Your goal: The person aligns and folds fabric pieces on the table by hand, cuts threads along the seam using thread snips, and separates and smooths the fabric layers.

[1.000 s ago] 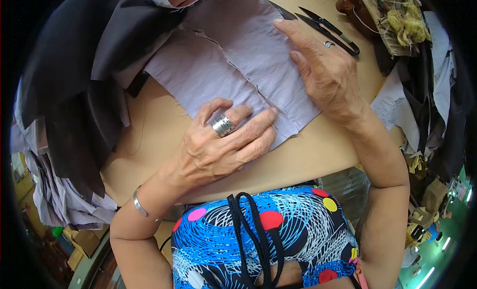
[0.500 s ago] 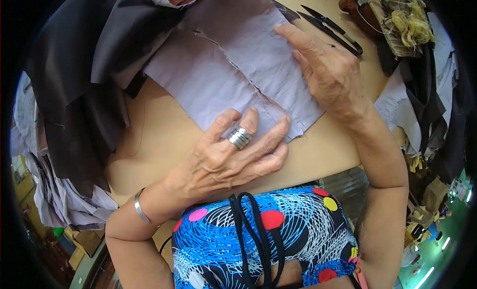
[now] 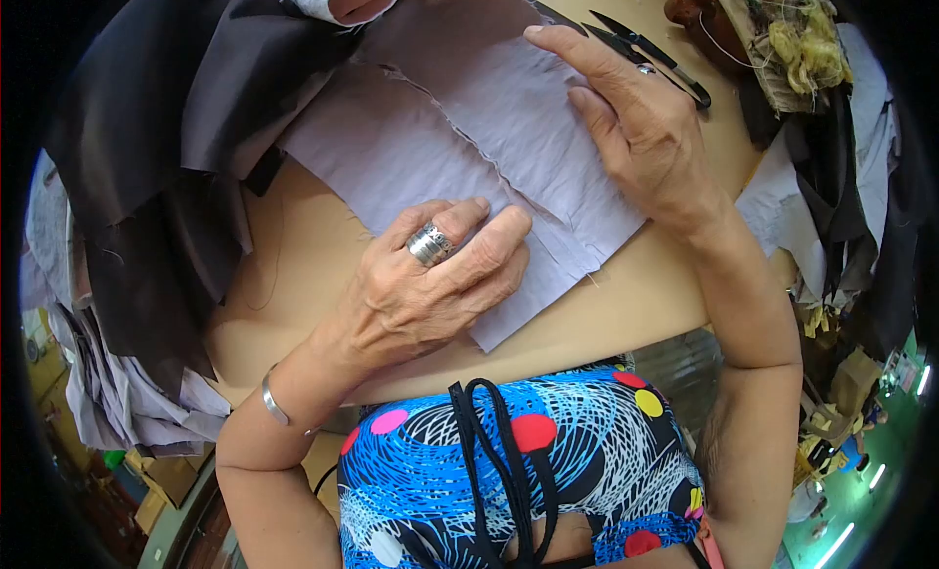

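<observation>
A pale lilac cloth panel (image 3: 430, 149) with a raw-edged seam running down its middle lies on the tan table. My left hand (image 3: 440, 276), with a wide silver ring, is closed on the lower left part of this cloth. Its fingers are curled together against the fabric, and its thumb is hidden. Along the right edge of the cloth, my right hand (image 3: 650, 129) rests open, index finger stretched towards the far edge and thumb apart. Just beyond that hand lie black thread snips (image 3: 675, 68), partly covered by it.
Dark brown fabric (image 3: 147, 178) is heaped on the left and hangs over the table edge (image 3: 293, 276). At the back right sits a brown object (image 3: 709, 31) beside a pad with yellow thread (image 3: 807, 51). More cloth pieces (image 3: 822, 197) hang at the right.
My left hand has moved left and its fingers have curled in. The cloth's lower corner now shows below that hand. My right hand has shifted slightly up and left.
</observation>
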Tool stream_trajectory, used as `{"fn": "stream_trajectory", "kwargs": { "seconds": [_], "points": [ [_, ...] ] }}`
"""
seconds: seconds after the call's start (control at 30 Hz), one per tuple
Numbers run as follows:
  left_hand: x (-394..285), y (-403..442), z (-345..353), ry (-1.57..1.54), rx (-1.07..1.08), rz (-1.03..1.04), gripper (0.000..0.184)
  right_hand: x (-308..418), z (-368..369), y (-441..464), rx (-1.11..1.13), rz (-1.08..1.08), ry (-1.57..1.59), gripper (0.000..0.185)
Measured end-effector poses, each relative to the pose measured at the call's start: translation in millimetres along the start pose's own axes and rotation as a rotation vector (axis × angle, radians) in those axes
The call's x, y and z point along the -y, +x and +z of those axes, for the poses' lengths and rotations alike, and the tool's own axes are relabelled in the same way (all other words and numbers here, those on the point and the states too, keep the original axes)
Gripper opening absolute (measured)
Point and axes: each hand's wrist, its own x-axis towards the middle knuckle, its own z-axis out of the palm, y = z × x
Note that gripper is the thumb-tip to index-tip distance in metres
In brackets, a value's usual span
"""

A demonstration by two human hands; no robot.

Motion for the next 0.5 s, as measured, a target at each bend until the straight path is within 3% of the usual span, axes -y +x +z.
{"fn": "stream_trajectory", "kwargs": {
  "seconds": [0.4, 0.5],
  "points": [
    [-1.4, 1.2, 11.1, 0.008, -0.104, -0.004, 0.021, -3.1, -1.8, 0.7, 0.002, -0.027, 0.020, 0.043],
    [-5.6, 7.2, 4.2, -0.014, -0.037, -0.035, 0.026, -4.9, -3.7, 0.6, 0.003, -0.017, 0.022, 0.040]
  ]
}}
